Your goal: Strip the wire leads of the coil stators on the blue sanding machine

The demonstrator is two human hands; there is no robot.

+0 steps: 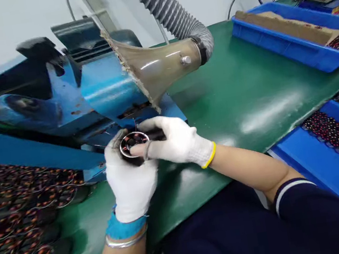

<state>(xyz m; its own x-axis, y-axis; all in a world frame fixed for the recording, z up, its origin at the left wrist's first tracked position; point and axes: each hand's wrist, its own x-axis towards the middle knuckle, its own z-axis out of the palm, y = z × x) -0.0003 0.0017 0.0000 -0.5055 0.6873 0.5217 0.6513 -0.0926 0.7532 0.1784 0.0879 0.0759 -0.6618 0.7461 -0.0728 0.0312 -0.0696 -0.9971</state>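
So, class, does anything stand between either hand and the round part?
Nothing visible does, beyond glove fabric. The left hand cups the round part through its white glove. The right hand reaches over it with a bare fingertip. The blue machine stands beyond them, not in between.

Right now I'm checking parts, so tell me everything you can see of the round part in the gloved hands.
The round part has a shiny, metal-looking rim, dark sides and a dark inside with coppery-red patches; finer detail is blurred. Its face tilts up toward the camera. The left hand cups it, while the right hand's bare-tipped thumb lies over its rim, beside the blue machine.
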